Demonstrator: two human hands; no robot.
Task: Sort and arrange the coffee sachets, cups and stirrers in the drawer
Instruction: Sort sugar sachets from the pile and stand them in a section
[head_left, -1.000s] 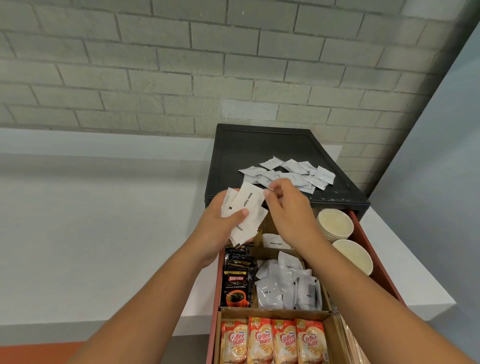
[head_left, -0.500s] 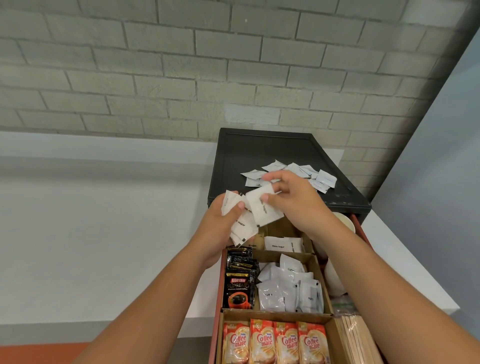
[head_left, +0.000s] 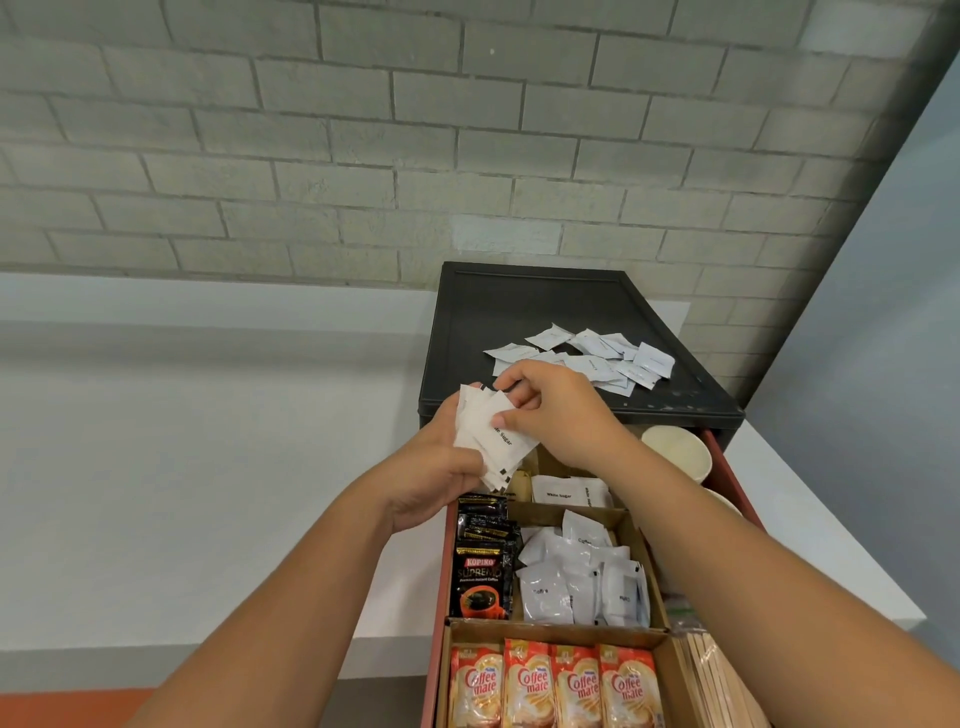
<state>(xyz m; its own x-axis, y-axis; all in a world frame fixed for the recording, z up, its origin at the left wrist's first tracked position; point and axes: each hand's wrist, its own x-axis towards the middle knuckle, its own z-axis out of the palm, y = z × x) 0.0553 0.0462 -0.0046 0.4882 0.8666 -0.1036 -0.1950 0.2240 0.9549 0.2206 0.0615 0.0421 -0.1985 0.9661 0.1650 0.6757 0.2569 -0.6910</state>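
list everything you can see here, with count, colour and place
loose sachets: about a dozen, white, on the cabinet top
held sachets: several, white, between both hands
sugar sachets: a few, white, drawer's back compartment
kopiko sachets: several, black, left compartment
plain sachets: a pile, white, middle compartment
coffee mate sachets: four, orange, front compartment
stirrers: a bundle, wooden, front right
cups: at least one, cream, back right
drawer: one, red, open
cabinet: one, black, on the counter
left hand: grips the held sachets
right hand: pinches them

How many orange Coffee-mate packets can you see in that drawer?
4 Coffee-mate packets stand side by side in the nearest compartment of the drawer: far left, then three more rightward. Others may be hidden behind them.
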